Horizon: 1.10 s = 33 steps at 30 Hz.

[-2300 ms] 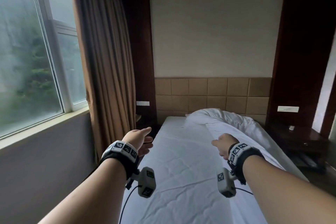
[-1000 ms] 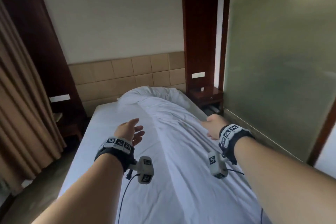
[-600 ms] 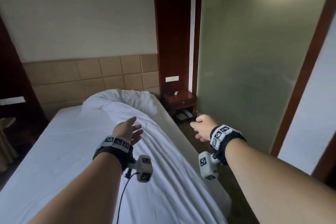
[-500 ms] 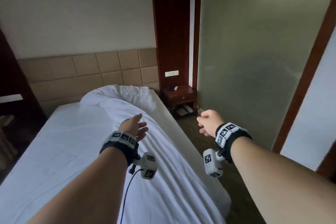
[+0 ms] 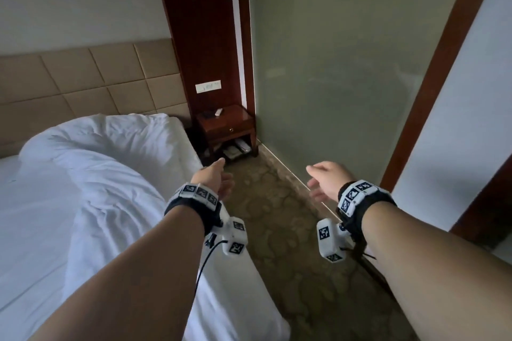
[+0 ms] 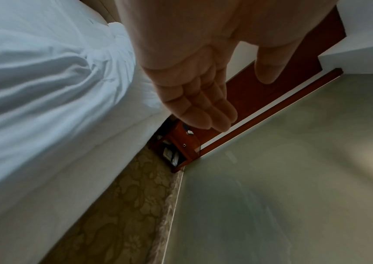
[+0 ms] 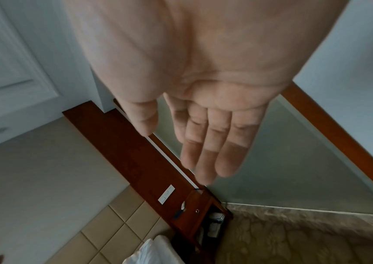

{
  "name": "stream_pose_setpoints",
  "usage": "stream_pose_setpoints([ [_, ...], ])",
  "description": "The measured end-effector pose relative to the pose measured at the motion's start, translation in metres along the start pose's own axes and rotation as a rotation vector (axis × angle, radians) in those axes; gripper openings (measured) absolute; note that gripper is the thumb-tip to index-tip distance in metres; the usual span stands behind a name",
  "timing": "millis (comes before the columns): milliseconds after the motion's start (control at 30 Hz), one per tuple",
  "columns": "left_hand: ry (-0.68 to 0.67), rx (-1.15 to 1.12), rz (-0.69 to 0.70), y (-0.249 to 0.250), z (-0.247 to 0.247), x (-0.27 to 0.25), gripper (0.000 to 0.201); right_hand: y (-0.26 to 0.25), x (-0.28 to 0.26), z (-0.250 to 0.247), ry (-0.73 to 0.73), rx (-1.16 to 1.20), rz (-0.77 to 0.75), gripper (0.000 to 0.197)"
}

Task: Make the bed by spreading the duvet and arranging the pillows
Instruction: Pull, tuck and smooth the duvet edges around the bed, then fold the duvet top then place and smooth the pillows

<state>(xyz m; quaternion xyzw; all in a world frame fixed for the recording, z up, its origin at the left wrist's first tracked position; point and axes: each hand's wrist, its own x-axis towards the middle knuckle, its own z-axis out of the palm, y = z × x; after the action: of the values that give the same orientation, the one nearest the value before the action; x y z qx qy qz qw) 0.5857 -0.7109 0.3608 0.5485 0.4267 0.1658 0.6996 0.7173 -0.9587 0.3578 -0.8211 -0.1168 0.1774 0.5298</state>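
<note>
Both your hands are empty. Your left hand [image 5: 214,181] hangs over the right edge of the bed [image 5: 243,293], fingers straight and together, thumb apart, touching nothing. Your right hand [image 5: 325,180] is out over the carpet [image 5: 291,243] in the aisle between the bed and the frosted glass wall [image 5: 346,77], fingers loose and spread, also holding nothing.

The duvet [image 5: 91,174] is not spread: it lies bunched in a long ridge along the right side of the bed, heaped up at the headboard [image 5: 91,77] end, with bare sheet showing toward the left side. No separate pillow can be made out; one may be buried in that heap.

You seem to be between steps, walking up the aisle toward the nightstand [image 5: 225,126] at the head corner. Next, you likely need to reach the heaped end, take the duvet's edge in both hands, and pull it flat across the bed before looking for the pillows.
</note>
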Motion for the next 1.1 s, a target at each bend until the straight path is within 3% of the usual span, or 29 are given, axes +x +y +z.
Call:
stream_pose_setpoints([
  [267, 0.154, -0.092, -0.037, -0.009, 0.167, 0.086, 0.027, 0.041, 0.201, -0.095, -0.213, -0.029, -0.015, 0.025],
  [467, 0.245, -0.156, -0.082, 0.013, 0.227, 0.11, 0.025, 0.022, 0.304, -0.136, -0.32, -0.008, 0.015, 0.033],
  [633, 0.364, -0.213, -0.081, 0.038, 0.228, 0.164, 0.036, 0.007, 0.36, -0.112, -0.417, 0.009, -0.003, 0.034],
  [767, 0.386, -0.203, -0.085, 0.049, 0.233, 0.217, 0.037, -0.007, 0.415, -0.089, -0.476, -0.045, -0.023, 0.034],
  [1100, 0.341, -0.231, -0.038, 0.156, 0.235, 0.427, 0.043, -0.093, 0.624, -0.009, -0.396, -0.041, -0.065, 0.041],
])
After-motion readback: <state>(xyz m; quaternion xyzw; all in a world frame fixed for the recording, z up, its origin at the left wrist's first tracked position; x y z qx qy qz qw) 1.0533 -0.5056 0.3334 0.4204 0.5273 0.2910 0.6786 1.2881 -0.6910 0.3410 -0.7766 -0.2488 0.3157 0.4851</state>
